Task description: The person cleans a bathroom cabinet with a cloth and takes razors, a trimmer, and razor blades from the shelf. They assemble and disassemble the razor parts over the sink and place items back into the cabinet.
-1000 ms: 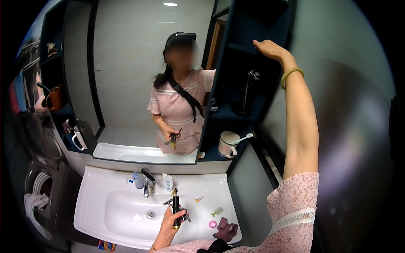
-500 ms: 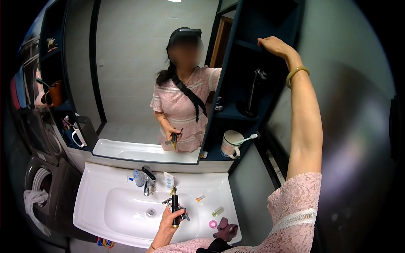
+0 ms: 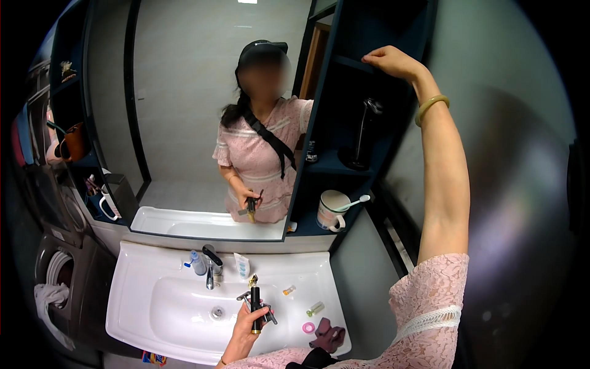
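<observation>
My left hand (image 3: 247, 325) is wrapped round a black and gold device (image 3: 255, 307), perhaps a hair trimmer, held upright above the sink (image 3: 132, 295); dark metal pieces stick out beside it. My right hand (image 3: 393, 63) is raised at the upper shelf (image 3: 353, 63) of the dark cabinet, its fingers pressed together; whether they hold anything is too small to make out. Below it, a black object on a round base (image 3: 362, 135) stands on a lower shelf. A cup (image 3: 332, 208) with a toothbrush (image 3: 353, 203) occupies the bottom compartment.
A faucet (image 3: 212, 264), a blue bottle (image 3: 197, 263) and a white tube (image 3: 241, 265) stand at the sink's back. Small vials (image 3: 315, 309), a pink ring (image 3: 308, 328) and a mauve cloth (image 3: 327, 336) lie on its right side. A mirror (image 3: 184, 111) hangs above; a washing machine (image 3: 86, 277) stands left.
The view has shifted slightly, so the cabinet and mirror appear a little further left. My right hand remains at the upper shelf, and my left hand still grips the device.
</observation>
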### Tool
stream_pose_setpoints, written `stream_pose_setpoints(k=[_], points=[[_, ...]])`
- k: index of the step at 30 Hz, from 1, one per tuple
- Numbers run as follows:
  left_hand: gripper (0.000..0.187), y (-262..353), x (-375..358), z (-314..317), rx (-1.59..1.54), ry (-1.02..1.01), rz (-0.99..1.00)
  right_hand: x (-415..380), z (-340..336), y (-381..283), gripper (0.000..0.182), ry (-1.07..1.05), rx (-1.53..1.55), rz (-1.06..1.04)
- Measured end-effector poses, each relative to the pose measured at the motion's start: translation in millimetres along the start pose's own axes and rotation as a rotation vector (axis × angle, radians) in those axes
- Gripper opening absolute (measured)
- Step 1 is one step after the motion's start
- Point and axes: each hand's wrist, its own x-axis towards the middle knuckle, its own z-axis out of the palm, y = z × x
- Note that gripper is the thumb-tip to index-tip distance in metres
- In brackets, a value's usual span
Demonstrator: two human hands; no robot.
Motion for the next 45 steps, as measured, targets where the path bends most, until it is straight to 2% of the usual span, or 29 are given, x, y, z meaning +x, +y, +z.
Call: stream_pose_setpoints(k=[3, 8, 14, 16, 23, 26, 28, 31, 35, 37, 45], points=[[0.035, -0.2, -0.3, 1.1, -0.019, 0.002, 0.008, -2.2, 0.1, 0.4, 0.028, 0.027, -0.080, 0.055], [0.033, -1.5, 1.0, 1.2, 0.013, 0.059, 0.007, 6.0, -1.7, -0.9, 0.018, 0.027, -0.028, -0.020], [0.033, -1.0, 0.2, -0.9, 0.009, 0.068, 0.010, 10.9, -3.7, -7.3, 0.010, 0.010, -0.120, -0.027], [0.033, -1.6, -1.0, -1.6, 0.006, 0.076, 0.010, 8.9, -2.7, -6.1, 0.011, 0.043, -0.141, 0.038], [0.033, -0.9, 0.0, -0.8, -0.004, 0.076, 0.021, 9.0, 5.8, -0.4, 0.011, 0.154, -0.151, -0.008], [0.034, -0.2, -0.5, -1.3, 0.004, 0.071, 0.020, 14.6, 8.9, 5.9, 0.011, 0.273, -0.190, -0.009], [0.035, -0.2, 0.6, -2.0, 0.012, 0.063, 0.024, 14.0, 8.2, 6.4, 0.011, 0.251, 0.129, 0.154], [0.036, -1.1, 1.5, -2.5, 0.016, 0.091, 0.030, 15.3, 6.7, 10.3, 0.014, 0.236, 0.182, 0.145], [0.036, -2.1, 2.8, -2.0, -0.007, 0.106, 0.020, 19.7, 8.7, 10.7, 0.016, 0.261, 0.068, 0.081], [0.036, -2.4, 2.7, -2.0, -0.014, 0.104, 0.018, 21.1, 7.3, 9.7, 0.016, 0.045, -0.046, -0.013], [0.036, -4.7, 2.7, -6.0, -0.013, 0.114, 0.022, 22.9, 3.9, -0.2, 0.013, -0.028, -0.168, 0.064]])
